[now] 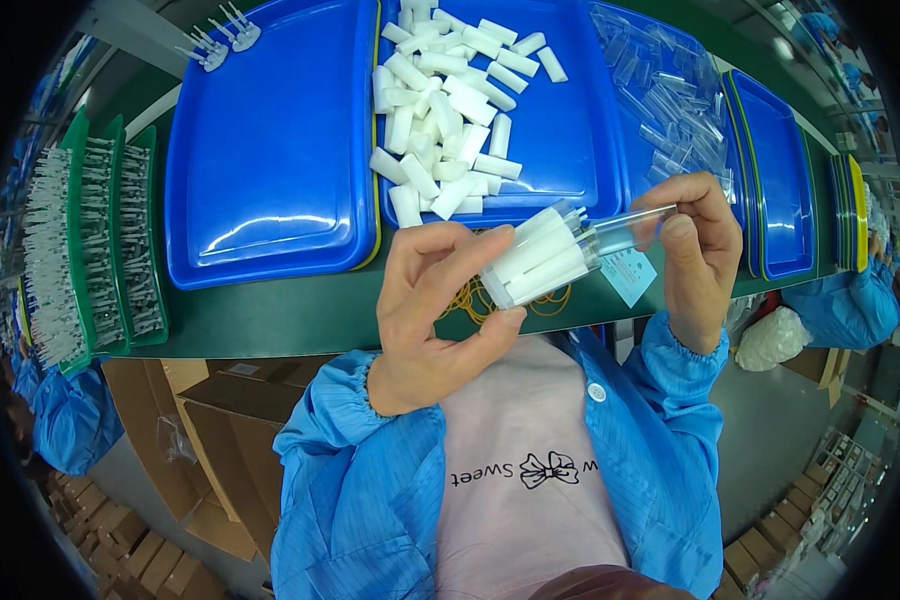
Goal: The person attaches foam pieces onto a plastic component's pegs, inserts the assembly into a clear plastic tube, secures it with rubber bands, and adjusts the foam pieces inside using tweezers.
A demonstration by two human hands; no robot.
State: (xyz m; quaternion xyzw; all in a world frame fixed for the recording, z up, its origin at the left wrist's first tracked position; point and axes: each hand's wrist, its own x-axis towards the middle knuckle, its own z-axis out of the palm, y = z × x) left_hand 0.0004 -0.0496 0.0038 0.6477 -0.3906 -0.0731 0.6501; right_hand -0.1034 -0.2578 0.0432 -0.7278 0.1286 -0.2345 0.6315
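My left hand is closed around a bundle of clear plastic tubes with white cylinders in them, held tilted above the table edge. Between the thumb and fingers of my right hand is the outer end of a single clear tube. Its other end meets the right side of the bundle; I cannot tell whether it sits inside or only touches. Behind my hands, a heap of short white cylinders fills the left part of a blue tray. Loose clear tubes lie in the blue tray to its right.
Yellow rubber bands and a light blue paper slip lie on the green table. Another blue tray is at left, beside green racks of small white parts. Stacked trays stand at right; cardboard boxes sit below.
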